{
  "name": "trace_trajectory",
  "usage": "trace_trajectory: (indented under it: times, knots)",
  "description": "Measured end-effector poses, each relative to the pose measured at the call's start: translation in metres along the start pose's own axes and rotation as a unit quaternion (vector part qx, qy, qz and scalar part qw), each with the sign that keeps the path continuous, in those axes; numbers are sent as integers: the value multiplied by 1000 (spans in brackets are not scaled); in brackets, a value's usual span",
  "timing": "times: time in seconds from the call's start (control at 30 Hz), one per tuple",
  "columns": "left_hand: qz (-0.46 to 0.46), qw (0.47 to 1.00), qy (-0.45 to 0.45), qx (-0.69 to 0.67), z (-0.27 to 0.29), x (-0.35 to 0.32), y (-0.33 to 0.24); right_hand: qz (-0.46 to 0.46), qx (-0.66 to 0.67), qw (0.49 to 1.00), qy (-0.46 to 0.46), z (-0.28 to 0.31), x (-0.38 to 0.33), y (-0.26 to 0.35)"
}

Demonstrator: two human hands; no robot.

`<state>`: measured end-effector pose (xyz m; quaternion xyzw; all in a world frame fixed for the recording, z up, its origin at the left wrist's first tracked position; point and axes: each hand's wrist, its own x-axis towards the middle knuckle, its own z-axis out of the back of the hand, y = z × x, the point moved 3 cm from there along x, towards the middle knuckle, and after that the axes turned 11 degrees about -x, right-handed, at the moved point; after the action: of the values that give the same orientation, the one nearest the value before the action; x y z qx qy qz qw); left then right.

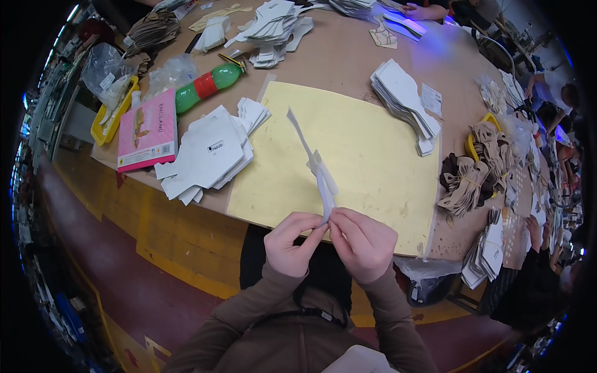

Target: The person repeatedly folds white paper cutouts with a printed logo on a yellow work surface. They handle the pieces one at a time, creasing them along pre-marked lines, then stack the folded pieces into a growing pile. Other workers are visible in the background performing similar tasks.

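Note:
A thin white cut piece, seen nearly edge-on, stands up from between my two hands above the yellow sheet. My left hand pinches its lower end between thumb and fingers. Right beside it, my right hand pinches the same end, with the fingertips of both hands almost touching. What exactly lies between the fingertips is partly hidden. To the left lies a stack of flat white cut pieces with a small dark label on top. Another white stack rests at the sheet's far right corner.
Left of the sheet are a pink notebook, a green bottle and a yellow tray. On the right lie bundled beige strips and a white stack. More white pieces lie farther back; another person's hand is beyond.

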<state>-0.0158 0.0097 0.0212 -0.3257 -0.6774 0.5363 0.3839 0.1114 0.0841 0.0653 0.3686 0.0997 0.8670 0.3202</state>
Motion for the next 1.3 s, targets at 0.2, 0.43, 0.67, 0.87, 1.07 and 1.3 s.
trace_trajectory:
  times: [0.2, 0.43, 0.67, 0.87, 1.07, 1.3]
  knots:
    - [-54, 998, -12, 39, -3, 0, 1, -63, 37, 997, 34, -10, 1, -8]
    - [39, 995, -5, -92, -2, 0, 7, -192, 262, 944, 64, -8, -1, -22]
    - [32, 996, 25, -85, -3, 0, 4, -237, 288, 925, 71, -11, -13, -28]
    - [134, 971, 26, -197, -1, -3, 10, -356, 504, 785, 53, -29, -25, -41]
    - [174, 956, 38, -232, 7, -8, 17, -426, 516, 742, -43, -29, -31, -59]
    - [94, 968, 22, -232, 50, -2, 14, -422, 559, 710, -71, -1, -35, -113]
